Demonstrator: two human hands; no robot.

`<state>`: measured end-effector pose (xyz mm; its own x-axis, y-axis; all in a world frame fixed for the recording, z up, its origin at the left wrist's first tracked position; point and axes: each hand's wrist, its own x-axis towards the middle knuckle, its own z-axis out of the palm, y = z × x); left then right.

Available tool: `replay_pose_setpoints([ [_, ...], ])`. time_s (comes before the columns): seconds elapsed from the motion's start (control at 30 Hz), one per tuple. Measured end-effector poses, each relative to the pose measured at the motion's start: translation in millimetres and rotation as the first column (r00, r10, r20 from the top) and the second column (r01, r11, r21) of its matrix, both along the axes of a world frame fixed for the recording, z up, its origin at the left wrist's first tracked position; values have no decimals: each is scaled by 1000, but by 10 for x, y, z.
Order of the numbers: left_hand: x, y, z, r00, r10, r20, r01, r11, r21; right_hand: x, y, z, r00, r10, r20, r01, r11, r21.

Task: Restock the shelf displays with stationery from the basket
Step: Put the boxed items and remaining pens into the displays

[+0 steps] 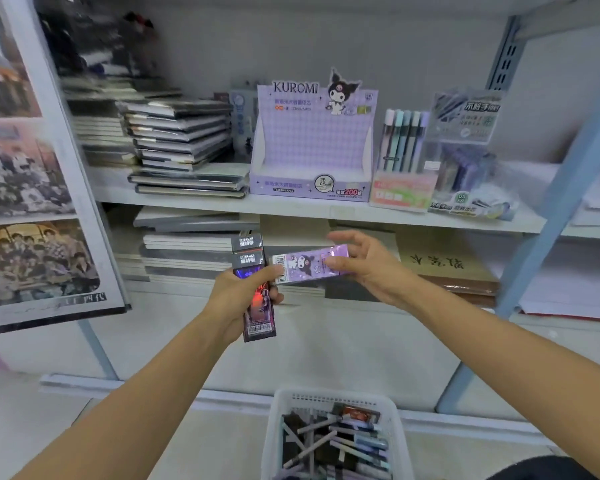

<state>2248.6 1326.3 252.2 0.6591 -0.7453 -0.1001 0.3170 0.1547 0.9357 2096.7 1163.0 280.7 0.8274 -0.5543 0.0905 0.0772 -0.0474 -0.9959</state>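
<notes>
My left hand [243, 296] grips a stack of dark Ultraman packs [253, 271], held upright in front of the lower shelf. My right hand [364, 268] pinches one end of a purple Kuromi pack [305, 266], which lies sideways between the two hands, its barcode end touching my left thumb. Above, on the middle shelf, stands a purple Kuromi display box [312, 147] whose tray looks empty. At the bottom centre is the white basket [281, 410], holding several pens and packs.
Stacks of notebooks [181, 140] fill the shelf left of the display box; a pen display [404, 168] and a lead-refill display [465, 154] stand right of it. More books lie on the lower shelf. A blue shelf upright [561, 188] rises at the right. A poster board [32, 168] leans at the left.
</notes>
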Motion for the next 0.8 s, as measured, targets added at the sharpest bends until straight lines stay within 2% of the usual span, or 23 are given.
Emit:
replay_pose_setpoints([
  [0.1,-6,17,239,1000,-6,7,6,999,-52,98,66,181,995,-102,12,101,992,79],
  [0.2,41,17,466,1000,-21,7,21,994,-105,167,82,419,997,-77,27,75,995,63],
  [0.33,213,-51,723,997,-50,58,58,987,-151,308,11,917,971,-132,200,164,975,-149],
  [0.47,410,-167,936,998,-67,10,67,987,-148,556,-169,1368,913,-235,334,364,839,-405],
  [0.57,521,-215,1050,988,-137,-66,127,983,-135,758,-324,1461,917,-277,286,398,676,-620],
  [0.67,621,-236,1101,972,-191,-139,173,977,-127,870,-451,1399,935,-308,173,317,516,-796],
  [0.8,765,-296,1070,986,-160,-55,149,975,-162,866,-570,1462,966,-253,45,178,534,-826],
])
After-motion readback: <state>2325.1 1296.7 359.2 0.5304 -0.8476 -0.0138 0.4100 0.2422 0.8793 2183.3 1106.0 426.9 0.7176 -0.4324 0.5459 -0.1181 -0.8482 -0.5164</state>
